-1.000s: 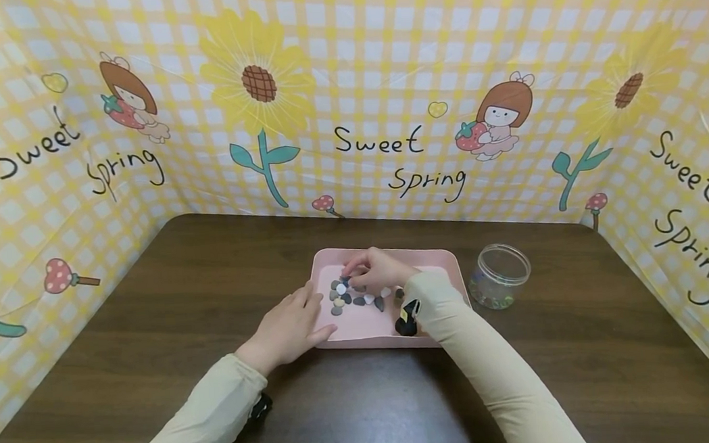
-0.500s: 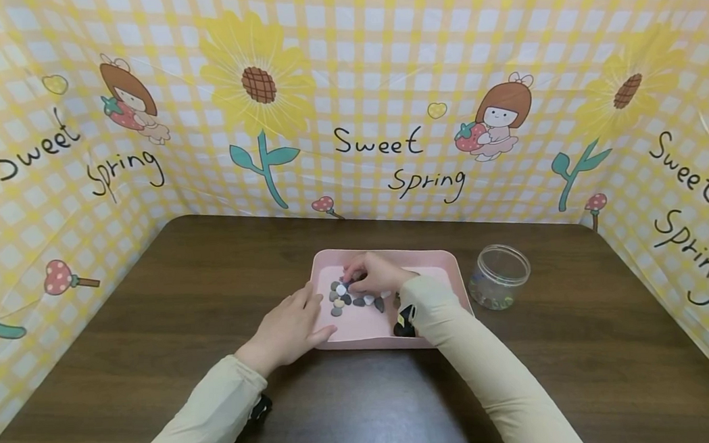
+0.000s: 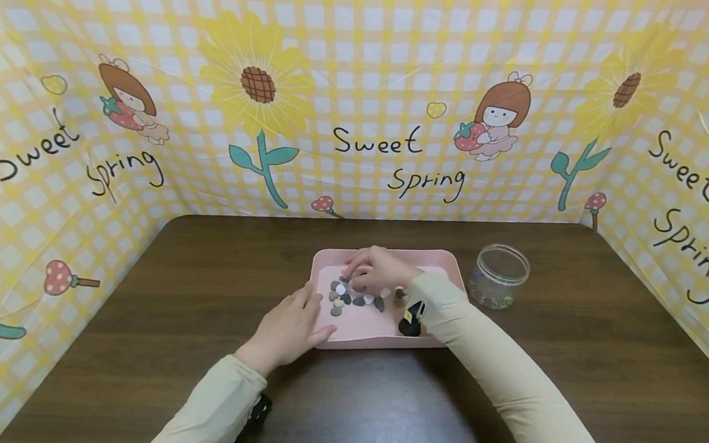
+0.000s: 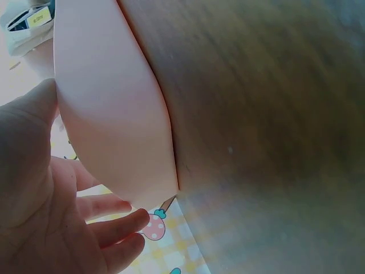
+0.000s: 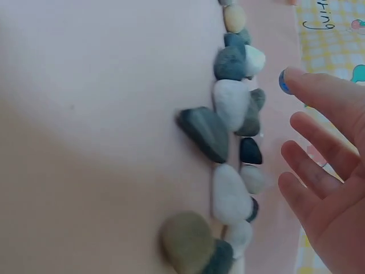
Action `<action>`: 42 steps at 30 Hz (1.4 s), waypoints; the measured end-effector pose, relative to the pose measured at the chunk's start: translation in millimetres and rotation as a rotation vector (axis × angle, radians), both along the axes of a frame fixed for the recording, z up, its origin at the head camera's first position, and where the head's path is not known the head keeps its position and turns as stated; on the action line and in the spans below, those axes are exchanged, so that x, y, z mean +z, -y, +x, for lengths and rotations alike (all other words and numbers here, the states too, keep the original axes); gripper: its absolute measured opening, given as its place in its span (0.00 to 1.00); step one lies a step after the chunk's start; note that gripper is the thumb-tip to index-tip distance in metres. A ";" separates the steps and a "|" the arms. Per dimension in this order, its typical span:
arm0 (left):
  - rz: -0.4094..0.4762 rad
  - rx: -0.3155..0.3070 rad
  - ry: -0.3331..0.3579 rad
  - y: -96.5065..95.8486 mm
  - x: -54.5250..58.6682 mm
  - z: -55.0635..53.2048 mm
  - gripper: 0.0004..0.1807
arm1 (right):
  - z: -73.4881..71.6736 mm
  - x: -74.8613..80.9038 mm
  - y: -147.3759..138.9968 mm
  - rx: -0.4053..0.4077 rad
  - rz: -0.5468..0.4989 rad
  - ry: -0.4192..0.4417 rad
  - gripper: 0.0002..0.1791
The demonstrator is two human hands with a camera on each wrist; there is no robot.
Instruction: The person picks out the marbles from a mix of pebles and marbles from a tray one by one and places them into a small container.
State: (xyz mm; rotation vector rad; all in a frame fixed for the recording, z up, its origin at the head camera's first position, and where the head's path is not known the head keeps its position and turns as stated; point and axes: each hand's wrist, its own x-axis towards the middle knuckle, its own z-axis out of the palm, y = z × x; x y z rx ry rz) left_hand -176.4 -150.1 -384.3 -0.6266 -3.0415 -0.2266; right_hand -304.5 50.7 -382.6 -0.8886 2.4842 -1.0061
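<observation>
My left hand [image 3: 284, 327] rests against the near left corner of a pink tray [image 3: 362, 339], its fingers along the left wall and its thumb at the front rim. In the left wrist view those fingers are loosely spread beside the wall. Over the tray's back left part, my right hand [image 3: 385, 272] pinches a small blue glass marble [image 5: 284, 81] at its fingertips; the thumb's contact is partly hidden. Its other fingers are lightly bent. Below lie grey, white and tan pebbles [image 3: 341, 303], arranged in curving rows.
A clear round jar [image 3: 500, 273] without a lid stands right of the tray, with some greenish marbles at its bottom. The dark wooden table [image 3: 153, 315] is enclosed by a yellow checked cloth [image 3: 352, 79]. My right sleeve covers part of the tray's right side.
My right hand dips slightly toward the pebbles at the back left, then lifts a little again. The left hand and the tray stay put.
</observation>
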 end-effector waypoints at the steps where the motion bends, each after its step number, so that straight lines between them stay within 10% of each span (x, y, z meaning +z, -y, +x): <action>1: 0.000 0.000 -0.001 0.0 0.2 0.0 0.36 | -0.2 1.1 -1.2 0.005 0.002 -0.008 0.10; 10: 0.001 0.004 0.005 -0.2 1.9 0.3 0.37 | -1.6 13.5 -14.9 0.063 -0.010 -0.133 0.09; 42: -0.006 0.004 -0.003 -0.6 -2.0 -1.1 0.36 | 17.7 40.5 -69.0 -0.007 -0.117 -0.167 0.11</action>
